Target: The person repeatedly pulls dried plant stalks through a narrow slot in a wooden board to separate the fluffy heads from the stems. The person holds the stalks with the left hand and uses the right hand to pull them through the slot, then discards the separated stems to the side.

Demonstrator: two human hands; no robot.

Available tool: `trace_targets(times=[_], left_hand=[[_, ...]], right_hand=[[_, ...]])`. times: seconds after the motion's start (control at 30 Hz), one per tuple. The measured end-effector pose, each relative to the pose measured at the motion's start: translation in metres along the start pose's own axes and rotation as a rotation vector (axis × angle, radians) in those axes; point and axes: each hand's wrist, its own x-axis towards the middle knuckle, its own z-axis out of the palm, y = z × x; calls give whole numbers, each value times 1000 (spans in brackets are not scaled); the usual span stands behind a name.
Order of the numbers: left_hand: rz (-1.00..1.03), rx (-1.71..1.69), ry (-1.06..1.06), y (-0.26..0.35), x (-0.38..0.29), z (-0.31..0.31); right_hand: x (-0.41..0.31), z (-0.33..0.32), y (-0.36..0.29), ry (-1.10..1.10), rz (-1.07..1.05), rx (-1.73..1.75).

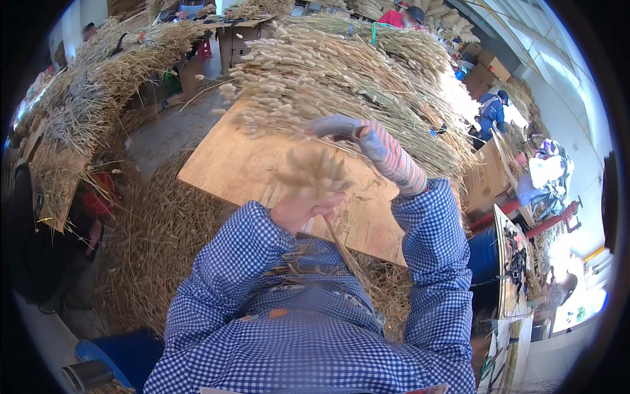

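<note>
My left hand (pixel 307 209), bare, is closed around the stems of a small bunch of dried bunny-tail grass (pixel 312 170). The fluffy heads fan out above the fist, somewhat blurred, and the stems hang down towards my checked apron. My right hand (pixel 339 127), in a grey glove with a striped knit cuff, reaches over the near edge of a large pile of dried bunny-tail grass (pixel 320 79). Its fingers are blurred and bent; whether they hold a stem cannot be told. Beneath both hands lies a plywood board (pixel 236 162).
Cut straw (pixel 152 246) covers the floor at the left. More dried bundles (pixel 113 83) lie on a table at the upper left. Blue drums (pixel 485 266) stand at the right and lower left. A co-worker in blue (pixel 489 115) is at the upper right, with others farther off.
</note>
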Motion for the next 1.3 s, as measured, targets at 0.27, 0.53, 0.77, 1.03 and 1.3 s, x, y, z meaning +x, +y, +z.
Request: trace_targets(times=[0.27,0.53,0.77,1.03,1.3], left_hand=[[81,-110,-130,2,-5,-10],[123,-113,-273,10,-6,-18],[103,-44,-5,4,-3,-16],[322,177,372,5,-17,-28],[487,63,502,16,-15,-33]], right_hand=[[-33,19,32,172,77,-19],[-77,99,31,91,462,518],[-79,126,30,409,624,515],[-80,114,42,525,641,441],[-77,117,50,449,659,426]])
